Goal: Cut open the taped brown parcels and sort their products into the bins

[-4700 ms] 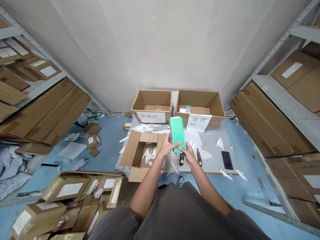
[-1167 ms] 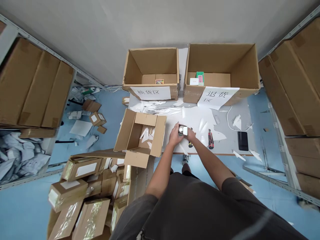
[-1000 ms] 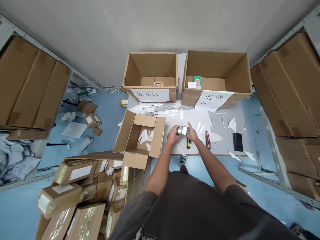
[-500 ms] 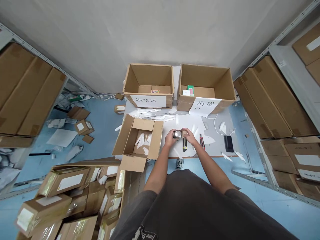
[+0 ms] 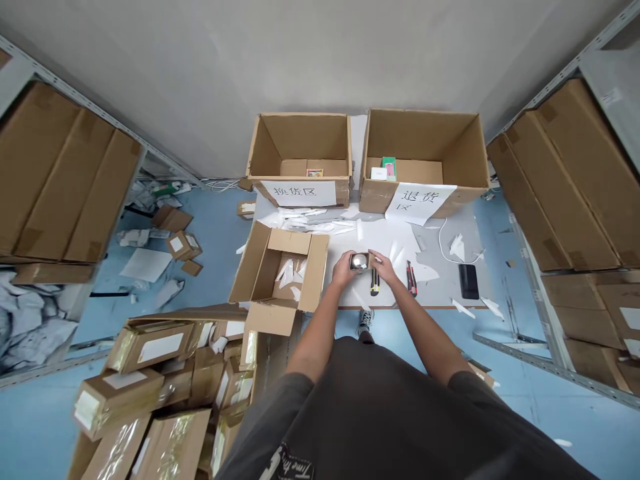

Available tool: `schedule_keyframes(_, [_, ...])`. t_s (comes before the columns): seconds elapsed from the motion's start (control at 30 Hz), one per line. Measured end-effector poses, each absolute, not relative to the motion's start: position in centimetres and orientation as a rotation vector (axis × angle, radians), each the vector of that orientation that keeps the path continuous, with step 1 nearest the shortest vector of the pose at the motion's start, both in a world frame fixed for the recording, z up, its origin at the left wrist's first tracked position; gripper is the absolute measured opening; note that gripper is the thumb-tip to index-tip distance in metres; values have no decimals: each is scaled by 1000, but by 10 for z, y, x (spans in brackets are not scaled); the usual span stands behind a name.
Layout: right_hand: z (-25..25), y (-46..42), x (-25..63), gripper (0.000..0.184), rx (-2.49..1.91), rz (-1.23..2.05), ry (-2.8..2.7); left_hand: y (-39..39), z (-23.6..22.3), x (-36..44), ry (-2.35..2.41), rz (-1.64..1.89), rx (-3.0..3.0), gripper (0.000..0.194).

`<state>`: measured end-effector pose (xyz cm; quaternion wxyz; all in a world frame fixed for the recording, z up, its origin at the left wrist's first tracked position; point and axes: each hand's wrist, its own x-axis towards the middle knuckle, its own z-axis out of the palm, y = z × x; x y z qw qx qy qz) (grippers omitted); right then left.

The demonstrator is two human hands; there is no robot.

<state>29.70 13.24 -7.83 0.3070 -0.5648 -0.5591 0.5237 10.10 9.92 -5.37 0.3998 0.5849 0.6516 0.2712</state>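
Note:
Over the front of the white table, a small cardboard box (image 5: 369, 255) is held between my two hands. A shiny silver rounded item (image 5: 359, 262) shows in its opening; its kind I cannot make out. My left hand (image 5: 343, 269) grips the left side, fingers curled round it. At the right side, my right hand (image 5: 383, 268) has its fingers closed on the box's edge. Just below lies a yellow-and-black box cutter (image 5: 375, 283). Right of my right hand rests a red-and-black box cutter (image 5: 411, 279).
An open carton (image 5: 313, 273) with paper scraps stands left of my hands. Two labelled cartons, the left one (image 5: 300, 119) and right one (image 5: 425, 120), line the back. A phone (image 5: 469, 281) lies right. A large carton of taped parcels (image 5: 187, 427) sits lower left.
The camera view has shifted slightly, so the scene sits further right. Both hands keep hold of the small box, and its right side is now more covered by the right fingers.

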Motion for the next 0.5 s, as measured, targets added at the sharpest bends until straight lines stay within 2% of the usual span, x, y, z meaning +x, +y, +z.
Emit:
schedule_keyframes(0.17, [-49,174,296,33,-1430,1511,-1838,101,-48,103,1674,648,1435,77])
schedule_keyframes(0.23, [-42,189,287,34,-1450,1596,-1869,102,-46,103,1687,643,1417,78])
schedule_keyframes(0.4, [-41,212,278,55,-1624,1814,-1481,101,-44,104,1677,649,1425,77])
schedule_keyframes(0.5, [-55,214,278,41,-1726,1850,-1209,98,-48,106,1666,696,1436,73])
